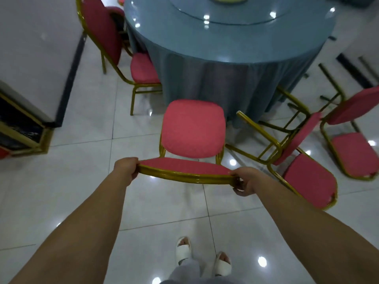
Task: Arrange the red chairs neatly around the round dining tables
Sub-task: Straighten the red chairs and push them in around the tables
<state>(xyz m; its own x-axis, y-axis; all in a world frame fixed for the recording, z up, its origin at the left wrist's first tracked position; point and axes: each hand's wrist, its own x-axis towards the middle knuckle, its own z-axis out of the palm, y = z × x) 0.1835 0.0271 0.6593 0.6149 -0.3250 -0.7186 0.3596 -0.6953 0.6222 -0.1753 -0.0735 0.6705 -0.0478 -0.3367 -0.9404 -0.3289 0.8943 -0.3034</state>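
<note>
- While the hands curl round the chair back's top, the left hand [126, 168] holds one end and the right hand [245, 182] the other.
- The red chair [192, 128] stands at 12 o'clock from the hands, its back running side to side, both hands equally near.
- Its soft seat faces the round bench [225, 44], near it; the frame is gold.
- A tipped chair [307, 177] lies at 3 o'clock.

Probably a banquet hall — clothed round table [184, 39], red chairs [192, 128]
</note>
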